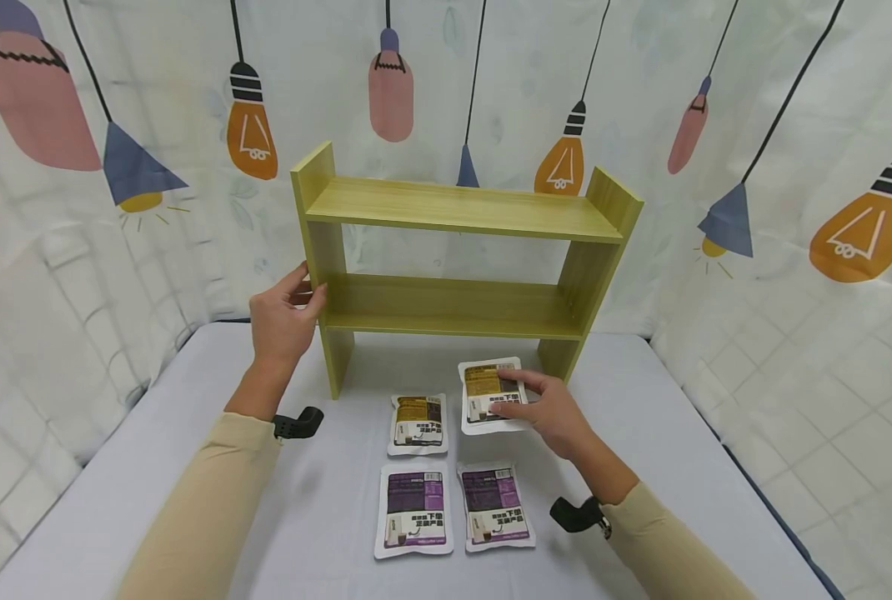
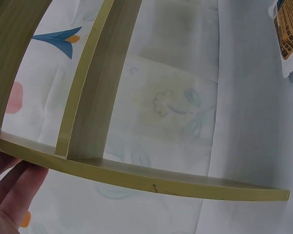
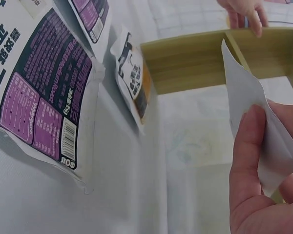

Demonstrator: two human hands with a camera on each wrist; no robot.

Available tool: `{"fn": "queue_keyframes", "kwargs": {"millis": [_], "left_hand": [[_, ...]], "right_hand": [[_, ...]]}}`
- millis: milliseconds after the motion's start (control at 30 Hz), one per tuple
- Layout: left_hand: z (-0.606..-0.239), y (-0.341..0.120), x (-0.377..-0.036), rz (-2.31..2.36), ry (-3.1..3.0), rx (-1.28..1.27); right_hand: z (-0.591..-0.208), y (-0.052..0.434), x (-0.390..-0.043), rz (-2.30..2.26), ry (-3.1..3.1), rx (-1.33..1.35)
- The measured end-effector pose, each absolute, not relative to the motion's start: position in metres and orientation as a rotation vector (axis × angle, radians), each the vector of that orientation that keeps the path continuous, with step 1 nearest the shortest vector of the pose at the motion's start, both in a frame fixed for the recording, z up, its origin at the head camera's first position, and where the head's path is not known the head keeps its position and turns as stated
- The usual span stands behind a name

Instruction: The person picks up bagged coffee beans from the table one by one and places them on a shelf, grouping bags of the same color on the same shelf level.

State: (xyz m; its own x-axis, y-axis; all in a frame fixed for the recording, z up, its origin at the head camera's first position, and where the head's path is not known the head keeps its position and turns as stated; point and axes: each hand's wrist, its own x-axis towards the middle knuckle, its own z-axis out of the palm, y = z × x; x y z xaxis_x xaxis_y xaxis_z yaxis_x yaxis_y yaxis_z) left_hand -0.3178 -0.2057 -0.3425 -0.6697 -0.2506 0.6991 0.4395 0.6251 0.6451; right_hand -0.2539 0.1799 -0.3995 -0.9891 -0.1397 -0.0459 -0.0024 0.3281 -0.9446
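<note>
My left hand (image 1: 284,321) grips the left side panel of a yellow-green wooden shelf (image 1: 446,304), thumb on one face and fingers on the other. In the left wrist view those fingers (image 2: 27,187) lie against the panel's edge. Between thumb and fingers, my right hand (image 1: 551,408) pinches a white pouch (image 1: 479,408) with a brown-yellow label, held up in front of the shelf's right leg. The right wrist view shows the pouch's plain white side (image 3: 249,97). A second brown-labelled pouch (image 1: 418,425) lies on the white table to its left.
Two purple-labelled pouches (image 1: 414,510) (image 1: 497,508) lie side by side nearer me on the white tablecloth (image 1: 326,533). The shelf has two boards, an upper one (image 1: 453,204) and a lower one (image 1: 453,304). Behind hangs a white curtain (image 1: 446,50) printed with lamps.
</note>
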Motion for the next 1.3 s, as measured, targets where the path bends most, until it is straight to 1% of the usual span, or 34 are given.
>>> {"fn": "queue_keyframes", "kwargs": {"millis": [267,667,1300], "left_hand": [[-0.342,-0.206,-0.317,-1.073,-2.033,-0.147],[-0.343,-0.206,-0.317,-1.092,-2.039,-0.142],[-0.342,-0.205,-0.316,-1.086,-2.033,-0.142]], "right_hand": [[-0.389,0.181,-0.248,-1.806,2.379,-0.126],[-0.371,0.19,-0.245,-1.933,2.221,-0.187],[-0.334,0.204,-0.241,-1.966,2.178,-0.214]]}}
